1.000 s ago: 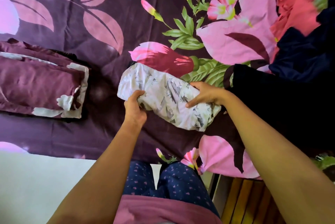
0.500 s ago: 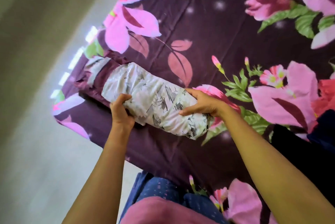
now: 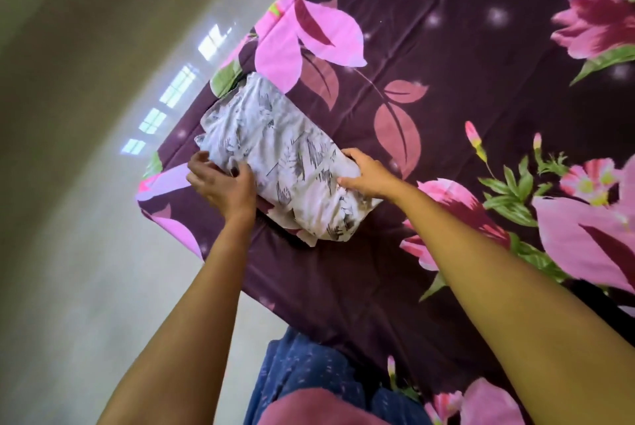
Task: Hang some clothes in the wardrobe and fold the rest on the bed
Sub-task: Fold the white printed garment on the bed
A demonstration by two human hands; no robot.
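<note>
Gripping the folded white printed garment [image 3: 285,163] at the bed [image 3: 446,46] corner, left hand [image 3: 220,184] and right hand [image 3: 367,173] fingers curl round its ends; this piece looks folded, wardrobe hanging unseen.

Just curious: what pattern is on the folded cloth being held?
The folded cloth is white with dark grey sketch-like prints; the head view shows it.

You have one view only, from your head: it looks forward and steeply down, tilted so the bed [image 3: 343,287] runs diagonally across the frame with the floor [image 3: 68,252] at left. Your left hand [image 3: 220,185], right hand [image 3: 369,175] and the bundle [image 3: 292,167] sit close to the lens, mid-frame.
</note>
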